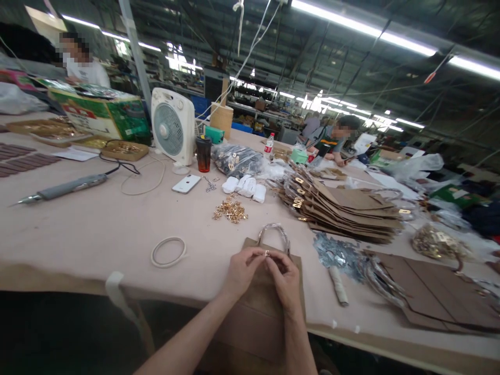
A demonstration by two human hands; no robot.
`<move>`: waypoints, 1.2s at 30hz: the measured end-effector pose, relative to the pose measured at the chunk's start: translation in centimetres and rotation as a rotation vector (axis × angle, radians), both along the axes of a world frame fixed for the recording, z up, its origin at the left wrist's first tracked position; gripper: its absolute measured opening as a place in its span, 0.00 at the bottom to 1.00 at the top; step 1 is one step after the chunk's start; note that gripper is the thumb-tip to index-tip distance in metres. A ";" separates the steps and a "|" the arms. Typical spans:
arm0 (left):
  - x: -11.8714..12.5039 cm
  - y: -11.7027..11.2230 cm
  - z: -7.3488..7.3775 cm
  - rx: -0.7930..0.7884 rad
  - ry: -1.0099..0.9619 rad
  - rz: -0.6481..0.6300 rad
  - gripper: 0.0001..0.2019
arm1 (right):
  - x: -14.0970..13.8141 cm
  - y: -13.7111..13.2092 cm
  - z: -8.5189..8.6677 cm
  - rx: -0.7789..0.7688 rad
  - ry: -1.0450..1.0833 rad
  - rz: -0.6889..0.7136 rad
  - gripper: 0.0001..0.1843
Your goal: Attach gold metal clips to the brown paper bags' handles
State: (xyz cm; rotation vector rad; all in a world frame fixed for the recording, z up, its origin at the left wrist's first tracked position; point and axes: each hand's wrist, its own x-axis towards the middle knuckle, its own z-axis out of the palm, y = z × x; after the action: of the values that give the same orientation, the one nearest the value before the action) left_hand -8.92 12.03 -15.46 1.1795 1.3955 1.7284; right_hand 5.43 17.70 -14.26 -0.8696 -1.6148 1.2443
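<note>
Far left on the table (70, 229) lies a grey hand tool (62, 190), with bare cloth between it and a white ring (169, 252) near the front edge. Right of the ring, the left hand (242, 268) and right hand (286, 276) meet fingertip to fingertip, pinching a small gold clasp (266, 253) over a brown paper bag (261, 297) that overhangs the table's near edge. Beyond lie loose gold fittings (230, 210). To the right, a stack of bags (344, 211) crowds the surface.
</note>
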 end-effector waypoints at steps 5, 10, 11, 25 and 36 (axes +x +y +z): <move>0.2 0.1 -0.5 0.022 -0.043 -0.023 0.13 | -0.2 0.1 -0.1 -0.026 0.015 -0.058 0.12; 0.3 0.1 -0.3 0.002 -0.018 -0.022 0.20 | 0.1 0.3 -0.3 -0.007 0.001 -0.061 0.13; 0.2 0.0 -0.1 0.003 0.035 -0.010 0.17 | 0.2 0.4 -0.4 0.004 -0.008 -0.063 0.12; 0.4 0.2 0.0 -0.070 -0.045 -0.031 0.17 | 0.3 0.7 -0.9 0.172 -0.074 -0.002 0.07; 0.2 0.3 0.1 -0.132 -0.172 -0.084 0.17 | 0.2 0.6 -0.7 0.280 -0.130 0.017 0.04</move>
State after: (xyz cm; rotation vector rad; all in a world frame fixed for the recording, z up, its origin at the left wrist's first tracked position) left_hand -8.74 12.31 -15.31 0.9800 1.3167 1.6125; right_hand 5.64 18.33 -14.98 -0.7724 -1.8505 0.9582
